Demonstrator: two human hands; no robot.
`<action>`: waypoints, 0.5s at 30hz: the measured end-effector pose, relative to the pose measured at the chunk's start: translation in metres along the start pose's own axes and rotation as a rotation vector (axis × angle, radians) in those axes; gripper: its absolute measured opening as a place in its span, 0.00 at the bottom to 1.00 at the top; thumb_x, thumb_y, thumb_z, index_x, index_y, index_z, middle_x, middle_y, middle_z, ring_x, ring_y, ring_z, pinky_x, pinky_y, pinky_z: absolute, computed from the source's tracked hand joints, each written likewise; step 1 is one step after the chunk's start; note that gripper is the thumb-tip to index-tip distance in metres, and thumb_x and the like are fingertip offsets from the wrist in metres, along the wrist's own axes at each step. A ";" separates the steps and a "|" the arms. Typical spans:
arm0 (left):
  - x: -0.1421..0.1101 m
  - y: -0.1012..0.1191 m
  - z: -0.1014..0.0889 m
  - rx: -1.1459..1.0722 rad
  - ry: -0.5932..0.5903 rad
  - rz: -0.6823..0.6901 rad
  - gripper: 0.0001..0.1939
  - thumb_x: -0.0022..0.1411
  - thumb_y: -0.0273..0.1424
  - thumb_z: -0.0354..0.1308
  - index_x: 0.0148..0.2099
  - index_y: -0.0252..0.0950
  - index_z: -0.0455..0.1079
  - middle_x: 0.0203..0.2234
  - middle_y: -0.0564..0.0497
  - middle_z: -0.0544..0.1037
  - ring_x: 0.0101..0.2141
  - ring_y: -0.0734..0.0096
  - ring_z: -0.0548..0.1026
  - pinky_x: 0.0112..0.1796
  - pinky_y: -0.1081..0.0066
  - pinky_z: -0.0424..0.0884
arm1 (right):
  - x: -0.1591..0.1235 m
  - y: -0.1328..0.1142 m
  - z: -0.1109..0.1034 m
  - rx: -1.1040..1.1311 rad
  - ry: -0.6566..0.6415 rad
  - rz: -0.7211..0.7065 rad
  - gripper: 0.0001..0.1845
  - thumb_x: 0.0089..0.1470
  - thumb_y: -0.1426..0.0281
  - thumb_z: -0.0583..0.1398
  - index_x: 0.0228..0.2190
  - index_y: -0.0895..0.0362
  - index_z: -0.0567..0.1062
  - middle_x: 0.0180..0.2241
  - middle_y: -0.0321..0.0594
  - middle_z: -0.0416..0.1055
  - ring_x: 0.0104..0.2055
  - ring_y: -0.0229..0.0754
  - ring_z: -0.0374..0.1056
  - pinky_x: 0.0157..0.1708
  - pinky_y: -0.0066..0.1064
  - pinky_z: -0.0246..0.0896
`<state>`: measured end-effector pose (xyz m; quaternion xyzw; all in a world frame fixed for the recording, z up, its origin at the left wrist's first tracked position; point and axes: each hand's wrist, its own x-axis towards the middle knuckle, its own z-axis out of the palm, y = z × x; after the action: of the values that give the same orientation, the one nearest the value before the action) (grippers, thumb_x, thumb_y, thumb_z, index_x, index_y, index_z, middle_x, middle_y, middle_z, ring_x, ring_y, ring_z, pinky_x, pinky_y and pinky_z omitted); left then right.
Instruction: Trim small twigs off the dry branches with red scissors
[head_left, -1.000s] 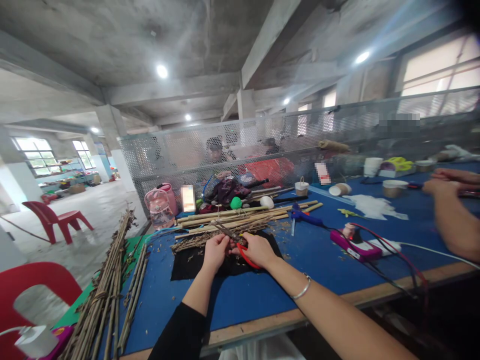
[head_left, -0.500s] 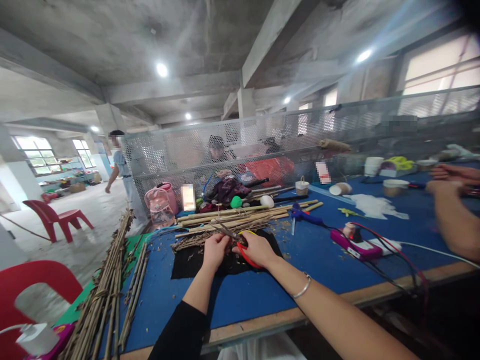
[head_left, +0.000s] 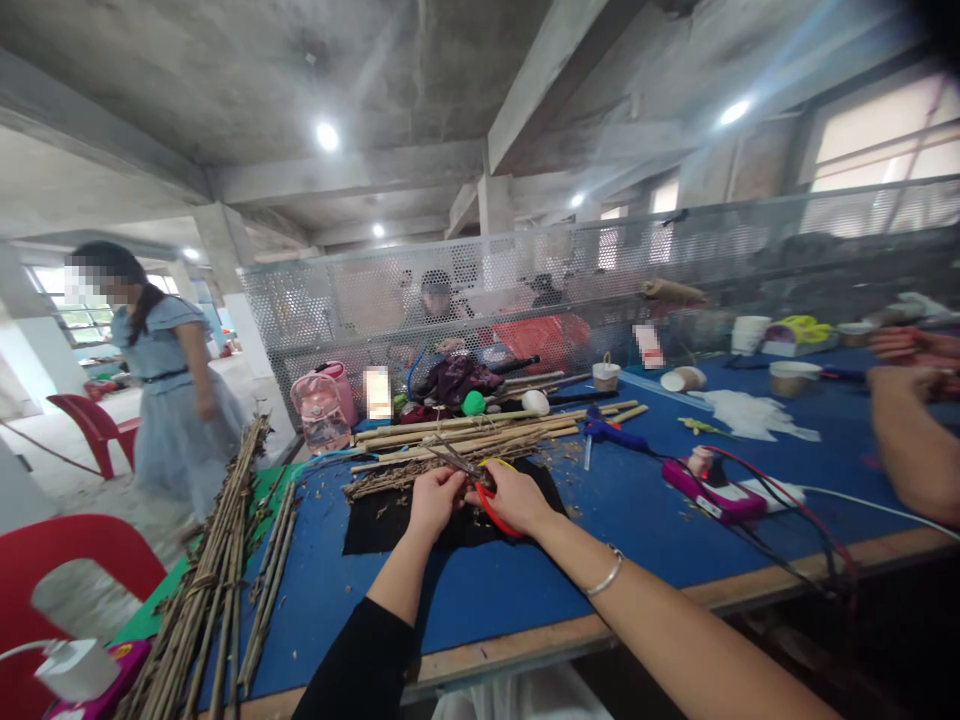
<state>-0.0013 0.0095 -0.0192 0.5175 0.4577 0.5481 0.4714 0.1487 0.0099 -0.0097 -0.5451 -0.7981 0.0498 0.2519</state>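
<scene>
Over a black cloth [head_left: 367,530] on the blue tabletop [head_left: 525,605], my right hand [head_left: 517,497] is closed round the red and yellow handles of a pair of scissors [head_left: 459,460]. Their blades point up and left. Just left of them my left hand [head_left: 435,497] is closed in a pinch; what lies between its fingertips is too small to name. Behind both hands lies a bundle of dry brown twigs [head_left: 390,480], with longer pale sticks [head_left: 480,432] beyond it. Plant scraps are scattered on the cloth.
A bundle of long stalks [head_left: 202,590] lies along the table's left end. To the right are a blue glue gun [head_left: 615,432], a purple power strip [head_left: 709,490] with cables, and a co-worker's arm [head_left: 911,440]. A mesh partition [head_left: 337,300] stands behind; a person [head_left: 172,370] is at left.
A person walking at the left appears much nearer and larger than before. My hands and the scissors hold almost the same position.
</scene>
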 end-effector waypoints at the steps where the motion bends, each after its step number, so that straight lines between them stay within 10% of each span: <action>1: 0.000 0.000 0.000 -0.008 0.001 0.005 0.12 0.47 0.37 0.59 0.27 0.31 0.72 0.17 0.53 0.72 0.16 0.79 0.64 0.18 0.78 0.61 | 0.000 0.000 -0.001 -0.004 -0.013 0.014 0.22 0.48 0.50 0.54 0.35 0.56 0.66 0.34 0.41 0.70 0.36 0.43 0.67 0.31 0.28 0.52; 15: 0.005 -0.004 -0.003 -0.075 0.001 -0.003 0.11 0.48 0.36 0.58 0.28 0.31 0.71 0.19 0.51 0.73 0.21 0.74 0.70 0.21 0.76 0.65 | 0.000 0.001 0.000 -0.045 0.001 -0.007 0.24 0.44 0.49 0.56 0.33 0.56 0.67 0.33 0.41 0.70 0.37 0.43 0.66 0.31 0.28 0.53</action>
<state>-0.0039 0.0151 -0.0224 0.4987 0.4378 0.5645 0.4909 0.1493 0.0105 -0.0095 -0.5477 -0.8008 0.0308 0.2403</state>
